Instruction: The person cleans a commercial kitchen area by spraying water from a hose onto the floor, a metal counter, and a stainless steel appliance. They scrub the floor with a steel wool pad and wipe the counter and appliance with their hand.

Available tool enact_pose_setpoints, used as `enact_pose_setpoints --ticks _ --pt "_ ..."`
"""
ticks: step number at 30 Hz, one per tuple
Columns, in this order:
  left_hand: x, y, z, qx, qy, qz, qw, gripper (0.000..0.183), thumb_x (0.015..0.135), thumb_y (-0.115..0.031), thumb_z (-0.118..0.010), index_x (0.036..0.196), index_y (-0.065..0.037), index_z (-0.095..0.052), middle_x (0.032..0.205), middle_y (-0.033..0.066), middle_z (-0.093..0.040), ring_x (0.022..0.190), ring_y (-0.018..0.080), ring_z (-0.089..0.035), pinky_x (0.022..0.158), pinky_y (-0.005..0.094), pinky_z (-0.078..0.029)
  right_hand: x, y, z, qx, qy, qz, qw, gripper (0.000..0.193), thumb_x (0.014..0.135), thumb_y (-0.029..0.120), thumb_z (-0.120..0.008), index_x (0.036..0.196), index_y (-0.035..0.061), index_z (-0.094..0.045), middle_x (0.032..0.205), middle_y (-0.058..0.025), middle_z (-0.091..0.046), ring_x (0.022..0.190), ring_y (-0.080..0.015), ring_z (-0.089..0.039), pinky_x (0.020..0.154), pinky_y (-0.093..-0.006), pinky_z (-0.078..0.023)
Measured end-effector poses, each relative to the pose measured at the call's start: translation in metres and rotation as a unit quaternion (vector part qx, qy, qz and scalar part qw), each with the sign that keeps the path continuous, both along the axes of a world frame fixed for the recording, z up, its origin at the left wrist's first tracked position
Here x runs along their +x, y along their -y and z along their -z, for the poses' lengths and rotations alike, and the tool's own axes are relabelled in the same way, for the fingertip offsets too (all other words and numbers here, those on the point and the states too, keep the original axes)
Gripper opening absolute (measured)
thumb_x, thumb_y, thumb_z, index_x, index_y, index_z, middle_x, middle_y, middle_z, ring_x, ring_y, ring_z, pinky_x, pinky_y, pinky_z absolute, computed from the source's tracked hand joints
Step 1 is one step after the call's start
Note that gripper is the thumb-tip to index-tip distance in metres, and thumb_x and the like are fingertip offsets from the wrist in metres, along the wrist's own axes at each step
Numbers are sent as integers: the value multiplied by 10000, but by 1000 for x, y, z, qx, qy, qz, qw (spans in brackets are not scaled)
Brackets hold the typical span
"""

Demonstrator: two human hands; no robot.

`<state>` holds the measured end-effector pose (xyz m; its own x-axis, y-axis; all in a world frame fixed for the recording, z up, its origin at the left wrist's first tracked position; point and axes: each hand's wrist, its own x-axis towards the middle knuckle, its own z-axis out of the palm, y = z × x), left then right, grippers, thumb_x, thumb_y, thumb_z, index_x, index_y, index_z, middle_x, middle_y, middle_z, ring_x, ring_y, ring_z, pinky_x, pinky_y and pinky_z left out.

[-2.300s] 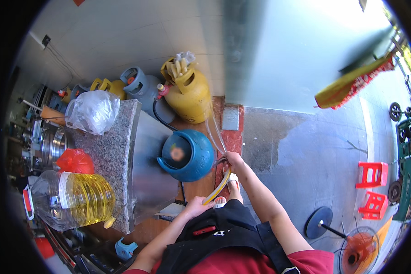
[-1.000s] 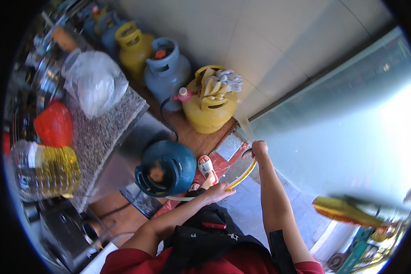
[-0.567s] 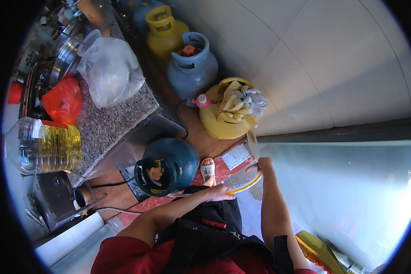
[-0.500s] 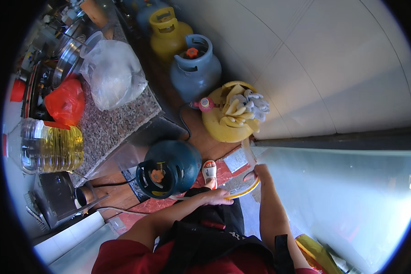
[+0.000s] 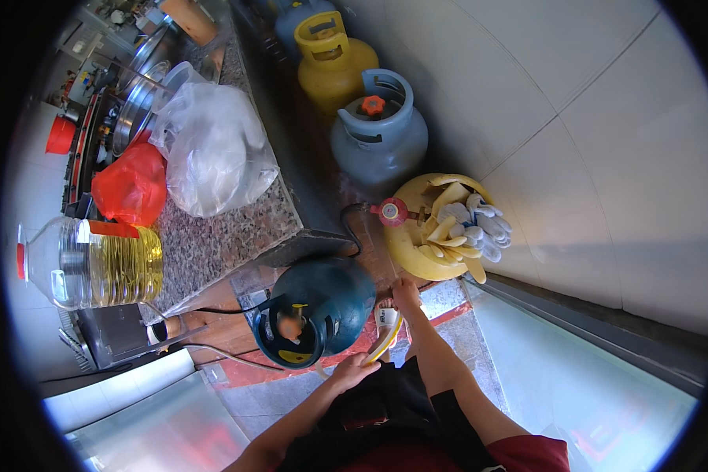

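Note:
My left hand (image 5: 354, 371) is closed round a yellow and pale hose (image 5: 385, 340), low in front of my apron. Farther ahead, my right hand (image 5: 406, 296) grips the same hose near its upper end; what lies beyond those fingers is too small to make out. Left of the hose a dark green gas cylinder (image 5: 344, 295) stands on the floor, its orange valve knob (image 5: 289, 327) inside the collar. Just past my right hand is a yellow gas cylinder (image 5: 405, 244) with a red regulator (image 5: 390, 211); pale work gloves (image 5: 480, 228) are heaped on top.
A granite counter (image 5: 212, 252) on the left bears a clear plastic bag (image 5: 216, 149), a red bag (image 5: 132, 185) and an oil jug (image 5: 94, 263). Blue-grey (image 5: 377, 149) and yellow (image 5: 342, 67) gas cylinders line the tiled wall (image 5: 574, 149). A black hose (image 5: 349, 224) joins the regulator.
My right hand has moved left and forward, toward the yellow cylinder, carrying its part of the hose. My left hand has come slightly lower and left. The view has shifted.

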<state>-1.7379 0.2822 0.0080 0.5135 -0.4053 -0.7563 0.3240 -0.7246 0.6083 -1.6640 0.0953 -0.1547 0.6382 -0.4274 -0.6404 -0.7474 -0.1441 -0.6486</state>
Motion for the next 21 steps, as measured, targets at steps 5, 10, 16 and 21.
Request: enact_pose_setpoints --ticks 5,10,16,21 --pt "8 24 -3 28 9 -28 999 411 858 -404 -562 914 3 -554 779 157 -587 743 275 -591 669 360 -439 30 3 8 -93 71 -47 992 351 863 276 -389 811 7 -609 802 -261 -611 811 -439 -586 751 -523 -450" --pt "8 29 -3 23 28 -27 999 372 861 -364 -579 925 3 -558 776 160 -590 758 268 -601 687 338 -450 10 15 24 71 -69 39 994 318 843 236 -425 717 8 -607 559 -183 -572 409 -309 -543 451 -417 -468" --pt "-7 18 -9 45 -46 61 996 531 843 -532 -510 1060 -49 -560 965 178 -627 931 329 -599 803 384 -449 -36 11 51 2 -136 -109 985 250 805 142 -441 780 -46 -604 628 -183 -595 471 -275 -586 425 -385 -463" --pt "-9 29 -7 97 -58 74 991 528 839 -527 -517 1084 -62 -561 990 162 -628 943 328 -597 824 389 -445 -75 32 60 170 -254 205 930 169 746 30 -431 674 -20 -576 531 -143 -507 421 -244 -519 378 -380 -388"
